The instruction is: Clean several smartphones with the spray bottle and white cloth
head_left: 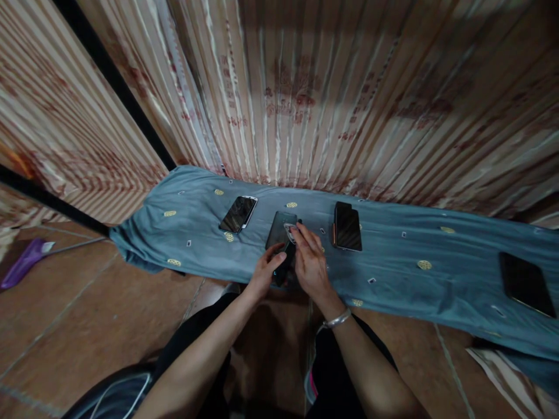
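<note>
- Nearest the camera we see our two bare forearms, reaching toward 12 o'clock over dark trousers and a brown tiled floor (pixel 78 314); the right wrist carries a silver bangle (pixel 337 319).
- Our left hand (pixel 264 270) has its fingers closed around the near end of a dark phone (pixel 279 233), thumb on top.
- Our right hand (pixel 311 262) rests on the same phone from the 3 o'clock side, fingertips curled onto a small pale part near its upper edge; we cannot tell what that part is, nor whether the fingers pinch it or only press it.
- The dark phone lies at the near edge of a blue-grey cloth (pixel 402 256) spread on the floor. Its long axis runs roughly 12 to 6 o'clock, tilted slightly to 1 o'clock. Both hands touch it; the left is at the near end, the right farther up.
- On the cloth, a white-edged phone (pixel 238 213) lies at 10 o'clock from the hands, a black phone (pixel 347 227) at 2 o'clock, and a dark tablet-like slab (pixel 526 283) well apart at 3 o'clock.
- A striped curtain (pixel 305 99) hangs behind the cloth.
</note>
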Demonstrator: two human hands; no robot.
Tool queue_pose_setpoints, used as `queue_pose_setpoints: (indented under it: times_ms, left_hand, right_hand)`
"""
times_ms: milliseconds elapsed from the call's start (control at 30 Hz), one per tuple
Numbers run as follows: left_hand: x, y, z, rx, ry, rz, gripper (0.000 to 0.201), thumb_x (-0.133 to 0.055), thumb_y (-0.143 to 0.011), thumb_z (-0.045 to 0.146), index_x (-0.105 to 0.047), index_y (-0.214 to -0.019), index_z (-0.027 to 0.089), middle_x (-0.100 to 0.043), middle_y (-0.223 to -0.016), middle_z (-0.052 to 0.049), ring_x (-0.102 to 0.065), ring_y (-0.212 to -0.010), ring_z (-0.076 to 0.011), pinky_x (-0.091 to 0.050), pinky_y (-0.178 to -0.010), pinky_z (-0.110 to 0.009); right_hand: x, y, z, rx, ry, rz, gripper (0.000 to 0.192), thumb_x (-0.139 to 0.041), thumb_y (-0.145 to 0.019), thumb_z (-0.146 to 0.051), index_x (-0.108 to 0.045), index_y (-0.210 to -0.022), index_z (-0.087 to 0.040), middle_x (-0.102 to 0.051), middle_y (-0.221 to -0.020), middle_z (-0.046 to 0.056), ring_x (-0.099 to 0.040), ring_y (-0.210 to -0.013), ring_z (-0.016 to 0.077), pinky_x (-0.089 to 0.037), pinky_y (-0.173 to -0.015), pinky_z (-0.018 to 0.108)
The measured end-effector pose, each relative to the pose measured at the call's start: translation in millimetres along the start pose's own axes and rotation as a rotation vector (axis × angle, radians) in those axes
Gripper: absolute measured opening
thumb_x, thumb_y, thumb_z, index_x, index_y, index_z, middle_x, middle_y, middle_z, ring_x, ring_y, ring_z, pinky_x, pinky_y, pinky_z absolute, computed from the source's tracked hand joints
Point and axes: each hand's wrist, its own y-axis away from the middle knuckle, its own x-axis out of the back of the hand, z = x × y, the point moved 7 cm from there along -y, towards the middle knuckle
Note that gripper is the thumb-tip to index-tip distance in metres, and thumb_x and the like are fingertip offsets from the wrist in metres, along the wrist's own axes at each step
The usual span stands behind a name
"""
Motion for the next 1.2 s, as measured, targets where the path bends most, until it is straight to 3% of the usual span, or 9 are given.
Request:
queue_pose_setpoints:
  times_ms: [67,267,433,533,700,833,1000,1200]
  left_hand:
    - [1.3,-1,1,-0.007,-0.008,-0.002,0.079,-0.079,-0.062,0.056,-0.061,-0.126,0.013,-0.066,-0.07,0.0,-0.057,-0.053,-0.0146,-0.044,-0.047,-0.027]
    - [16.1,-7,16,-0.169,-0.009,0.099,0.051,-0.083,-0.061,0.043,-0.07,-0.102,0.015,-0.074,-0.091,-0.005,-0.066,-0.087,-0.0191,-0.05,-0.08,-0.027]
    - [15.7,0,14,-0.072,-0.073,0.065,0.067,-0.085,-0.058,0.039,-0.063,-0.116,0.015,-0.072,-0.083,-0.004,-0.065,-0.072,-0.0182,-0.05,-0.064,-0.027]
    - [14.0,5,11,-0.039,-0.103,0.031,0.071,-0.085,-0.06,0.036,-0.06,-0.124,0.016,-0.072,-0.087,-0.005,-0.067,-0.077,-0.0201,-0.051,-0.063,-0.027]
    - [14.1,8,9,-0.049,-0.09,0.002,0.07,-0.085,-0.062,0.034,-0.061,-0.125,0.017,-0.073,-0.095,-0.009,-0.068,-0.084,-0.0227,-0.053,-0.065,-0.027]
    - [10.7,12,9,-0.027,-0.098,-0.043,0.073,-0.084,-0.063,0.038,-0.059,-0.128,0.016,-0.072,-0.1,-0.011,-0.068,-0.076,-0.0206,-0.051,-0.057,-0.025]
    - [4.5,16,10,0.012,-0.089,-0.088,0.076,-0.083,-0.063,0.042,-0.056,-0.129,0.016,-0.072,-0.104,-0.011,-0.067,-0.068,-0.0179,-0.05,-0.05,-0.024]
    - [1.7,17,11,0.035,-0.06,-0.114,0.076,-0.083,-0.062,0.043,-0.057,-0.128,0.015,-0.072,-0.097,-0.011,-0.069,-0.069,-0.0208,-0.049,-0.048,-0.025]
  right_hand:
    - [1,3,-3,0.01,0.005,0.008,0.053,-0.032,-0.099,-0.014,-0.047,-0.148,-0.024,-0.053,-0.149,0.01,-0.047,-0.138,0.0243,-0.042,-0.115,0.051]
    - [-8,11,-29,0.117,-0.031,0.009,0.049,-0.033,-0.1,-0.013,-0.052,-0.145,-0.021,-0.057,-0.145,0.012,-0.049,-0.136,0.0236,-0.045,-0.114,0.048]
    - [-11,2,-14,0.102,-0.007,-0.031,0.05,-0.035,-0.1,-0.015,-0.049,-0.147,-0.025,-0.056,-0.146,0.01,-0.047,-0.138,0.0239,-0.044,-0.115,0.05]
    - [-8,-4,1,0.056,0.029,-0.02,0.052,-0.032,-0.1,-0.015,-0.046,-0.149,-0.025,-0.053,-0.149,0.01,-0.046,-0.14,0.0239,-0.042,-0.116,0.052]
    - [-11,-6,8,0.027,0.044,-0.006,0.056,-0.03,-0.099,-0.015,-0.037,-0.154,-0.025,-0.048,-0.154,0.01,-0.041,-0.144,0.0231,-0.039,-0.118,0.053]
    - [-13,-5,11,-0.016,0.022,-0.01,0.058,-0.03,-0.099,-0.016,-0.029,-0.157,-0.026,-0.044,-0.157,0.009,-0.037,-0.148,0.0216,-0.036,-0.12,0.053]
    - [-14,-4,15,-0.054,-0.019,-0.004,0.055,-0.027,-0.101,-0.02,-0.029,-0.157,-0.023,-0.044,-0.158,0.01,-0.036,-0.148,0.0194,-0.036,-0.12,0.048]
    - [-14,-4,21,-0.087,-0.035,0.021,0.053,-0.027,-0.103,-0.028,-0.031,-0.156,-0.025,-0.046,-0.156,0.008,-0.038,-0.148,0.0206,-0.032,-0.122,0.05]
